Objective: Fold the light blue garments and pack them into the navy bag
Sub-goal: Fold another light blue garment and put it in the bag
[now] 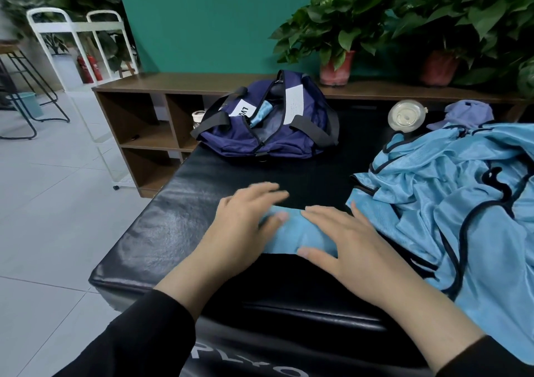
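A folded light blue garment (291, 232) is pressed flat near the bench's (161, 232) front edge by the open left hand (245, 220) and right hand (346, 241); its folds may spring apart if released carelessly.

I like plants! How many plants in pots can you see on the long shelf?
2. One potted plant stands on the wooden shelf behind the navy bag; the other plant stands further right. More leaves show far left, their pots hidden.

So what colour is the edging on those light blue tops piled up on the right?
Black edging on the piled tops, clearest in the head view.
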